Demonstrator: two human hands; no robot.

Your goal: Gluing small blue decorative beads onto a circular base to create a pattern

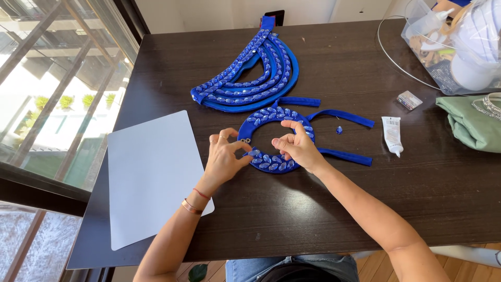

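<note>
A blue fabric ring (269, 116) set with blue gems lies flat on the dark wooden table (334, 209). My left hand (225, 156) pinches its left inner edge, thumb and fingers closed on the fabric. My right hand (295, 146) presses on the ring's lower right part, fingers curled over the inner rim. Blue straps (342, 117) trail from the ring to the right. A larger crescent-shaped blue gem piece (250, 78) lies further back. One loose blue gem (339, 130) sits beside the straps.
A light grey sheet (151, 172) lies at the table's left front. A white glue tube (392, 134) and a small clear box (409, 100) are right of the ring. Green cloth (469, 122), a clear plastic bin (449, 47) and a wire hoop (389, 52) occupy the far right.
</note>
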